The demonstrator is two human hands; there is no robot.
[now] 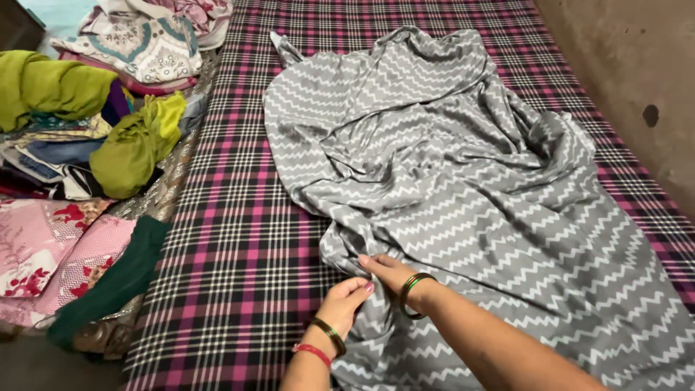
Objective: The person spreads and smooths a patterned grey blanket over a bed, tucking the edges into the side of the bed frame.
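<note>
Both hands, left hand [342, 305] and right hand [389, 270], apparently pinch the grey zigzag cloth [463, 181].

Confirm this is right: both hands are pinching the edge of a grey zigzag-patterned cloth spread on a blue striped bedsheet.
Wrong in one point: in the head view the bedsheet is checked in pink, black and white, not blue striped. The left hand and right hand do grip the edge of the grey zigzag cloth.

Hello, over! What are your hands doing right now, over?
Left hand and right hand both pinching the grey zigzag-patterned cloth at its near-left edge. Cloth rumpled on the checked pink-and-black bedsheet. Nothing on top of it.
</note>
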